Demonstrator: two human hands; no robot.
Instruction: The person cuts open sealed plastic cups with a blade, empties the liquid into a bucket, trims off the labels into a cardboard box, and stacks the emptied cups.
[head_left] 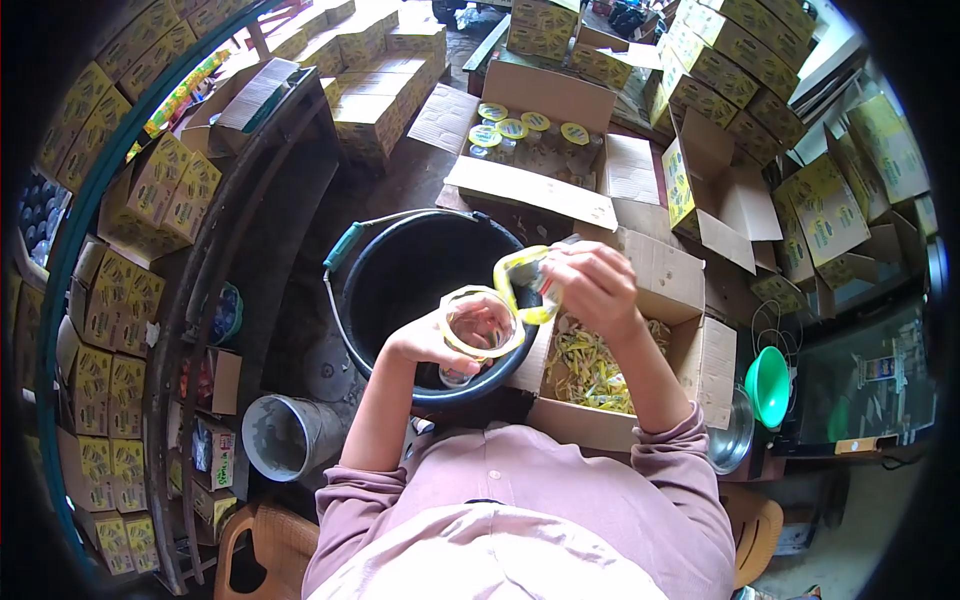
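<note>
My left hand (445, 345) is wrapped round a clear plastic cup (482, 322) with a yellowish rim, held over the black bucket (385, 290). Close beside it on the right, my right hand (595, 285) pinches a yellow-edged film lid (528, 285), which hangs bent near the cup's rim. A second clear cup (455, 377) shows just under my left hand. Below my right forearm, an open carton (690, 375) holds a heap of yellow strips and scraps (590, 370). The bucket's inside is dark, and its contents cannot be made out.
Ahead, an open carton (535, 190) holds several yellow-lidded cups. An empty-looking carton (735, 200) stands to its right. A grey pail (285, 438) is at lower left, a green bowl (768, 388) at right. Stacked yellow cartons (385, 105) stand at the back and sides.
</note>
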